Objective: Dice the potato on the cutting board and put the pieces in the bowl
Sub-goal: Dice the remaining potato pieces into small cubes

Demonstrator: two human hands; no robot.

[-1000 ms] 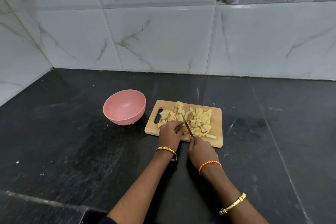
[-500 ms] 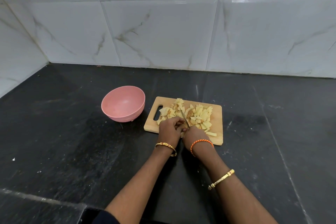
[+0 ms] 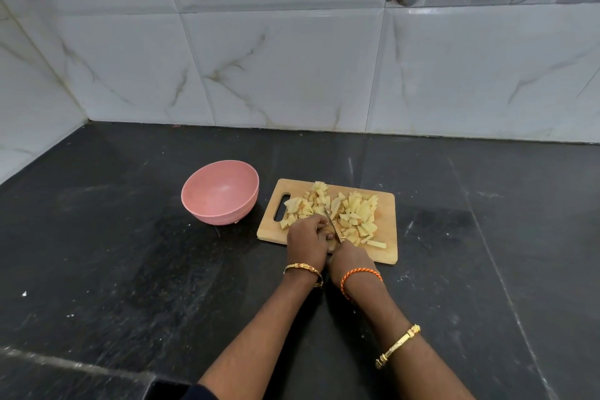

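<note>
Both forearms are reaching forward and converging at the near edge of the cutting board, wrists almost touching. The left hand is lying knuckles-up with its fingers curled down over a bit of potato at the board's near edge (the piece itself is mostly hidden under the fingers, so how firmly it is being held cannot be told). The right hand is sitting just right of the left one, fingers wrapped around the handle of a knife, whose thin blade is pointing away from the person and slanting slightly left, running along the left hand's fingertips into the pile.

The potato pieces are lying in one loose heap ahead of both hands, spreading to either side of the blade; they are too many and too overlapped to count. One longer strip is lying apart at the heap's right, just ahead of the right hand.

One pink bowl is standing on the black counter to the left of the left hand and slightly beyond it, near the board's handle-slot end but apart from it, with nothing visible inside.

Three bands are showing: one gold bangle on the left wrist, one orange cord on the right wrist, and one gold bangle farther up the right forearm. One knife, one board, one bowl.
</note>
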